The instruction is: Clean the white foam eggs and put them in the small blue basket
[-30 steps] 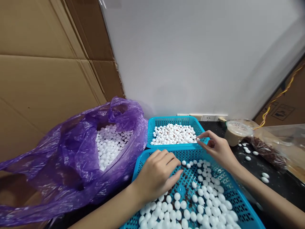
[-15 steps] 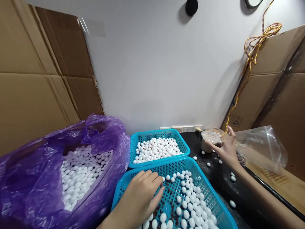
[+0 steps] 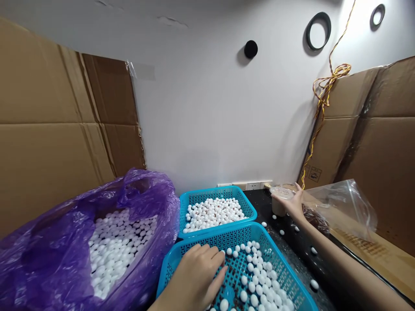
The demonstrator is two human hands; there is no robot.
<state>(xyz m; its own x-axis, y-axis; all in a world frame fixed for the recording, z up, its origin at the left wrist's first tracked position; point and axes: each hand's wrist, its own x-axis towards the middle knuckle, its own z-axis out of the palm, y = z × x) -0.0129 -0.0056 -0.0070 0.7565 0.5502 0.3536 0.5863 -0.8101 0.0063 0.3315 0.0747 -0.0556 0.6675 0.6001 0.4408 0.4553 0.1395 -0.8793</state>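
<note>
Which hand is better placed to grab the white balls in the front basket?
Probably the left hand: it's in the basket, beside the balls. The right hand is away at the cup.

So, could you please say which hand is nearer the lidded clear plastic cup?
The right hand, touching the lidded clear plastic cup; the left hand lies farther off, in the front blue plastic basket.

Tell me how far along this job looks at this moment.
Seemingly done: the purple plastic bag holds clean-looking white beads. In hand: the left hand is among beads and brown bits in the near blue basket, and the right hand is at a lidded cup. Left: the far blue basket holds beads flecked with brown, and loose beads lie on the black counter.
</note>
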